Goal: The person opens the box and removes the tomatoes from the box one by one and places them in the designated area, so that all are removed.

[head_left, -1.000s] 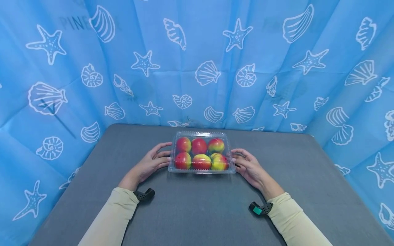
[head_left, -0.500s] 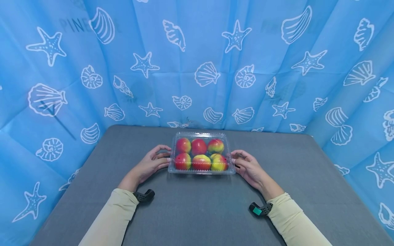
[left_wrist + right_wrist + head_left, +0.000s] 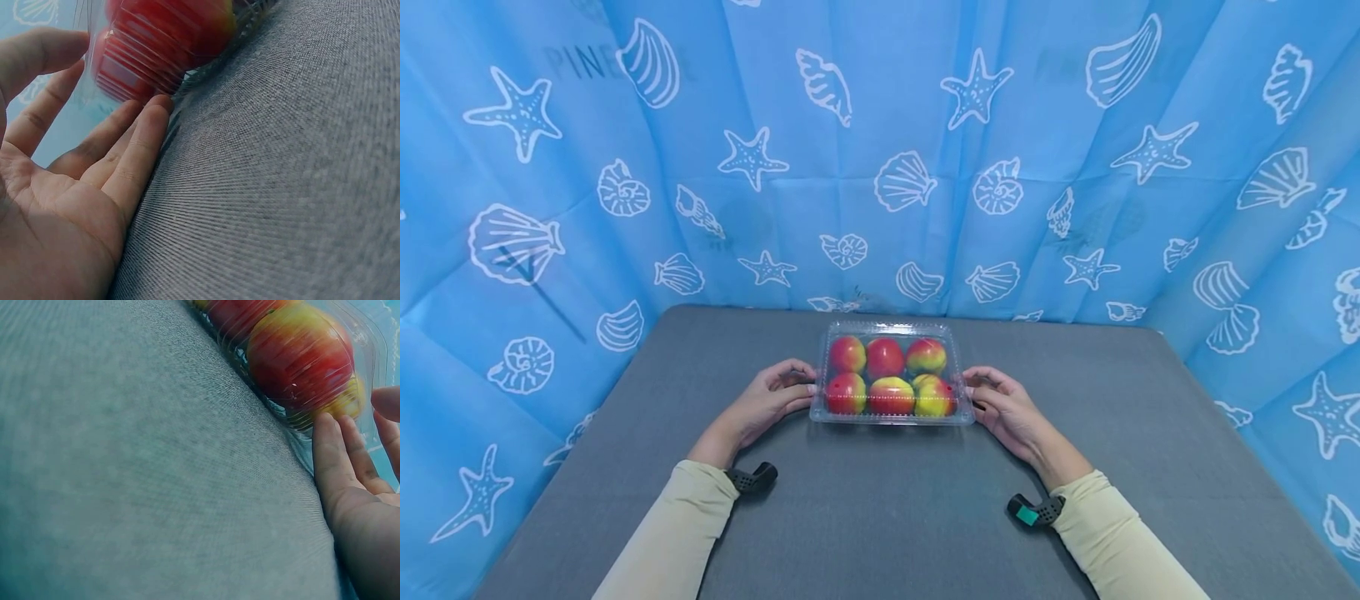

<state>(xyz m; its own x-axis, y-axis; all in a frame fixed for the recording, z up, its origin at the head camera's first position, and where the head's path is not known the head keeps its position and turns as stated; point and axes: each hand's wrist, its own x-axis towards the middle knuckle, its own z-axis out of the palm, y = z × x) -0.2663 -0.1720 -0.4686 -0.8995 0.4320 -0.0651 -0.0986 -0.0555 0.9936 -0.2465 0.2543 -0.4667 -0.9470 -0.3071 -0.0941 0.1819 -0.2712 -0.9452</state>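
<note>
A clear plastic clamshell box (image 3: 892, 420) sits closed on the grey table, holding several round red-and-yellow fruits (image 3: 891, 395) in two rows. At its left side, my left hand (image 3: 762, 407) touches the wall with fairly straight, spread fingers. My right hand (image 3: 1011, 415) does the same at the right side. In the left wrist view, the lower fingertips of the left hand (image 3: 69, 194) meet the box under a red fruit (image 3: 128, 65), thumb raised beside it. The right wrist view has the right hand's (image 3: 359, 494) fingertips against the box beside a large fruit (image 3: 303, 356).
The grey cloth-covered table (image 3: 880, 517) stretches around the box. A blue curtain (image 3: 880, 125) with white shells and starfish stands behind and along both sides. Each wrist wears a black band (image 3: 752, 477) below a pale sleeve (image 3: 662, 525).
The view tilts very slightly. My left hand's upper fingers have shifted down a little along the box; the box and the right hand stay where they were.
</note>
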